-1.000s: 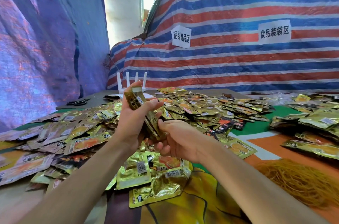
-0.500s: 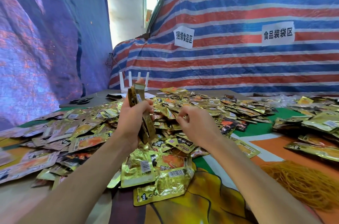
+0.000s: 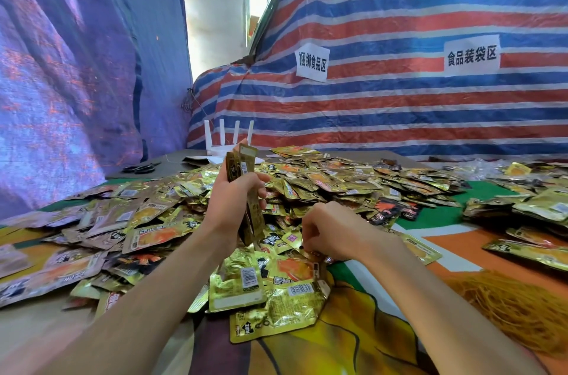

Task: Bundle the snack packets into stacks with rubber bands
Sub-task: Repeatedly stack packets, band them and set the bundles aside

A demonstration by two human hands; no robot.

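Left hand [image 3: 236, 199] gripped a stack [image 3: 243, 164] of light, likely slippery foil packets mid-length; right hand [image 3: 333, 233] curled into the pile [image 3: 353, 181], grasp unclear

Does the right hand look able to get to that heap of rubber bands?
Probably yes. The rubber bands lie uncovered on the right hand's own side, with only bare mat between. It is curled down among loose packets, so it might have to let go first.
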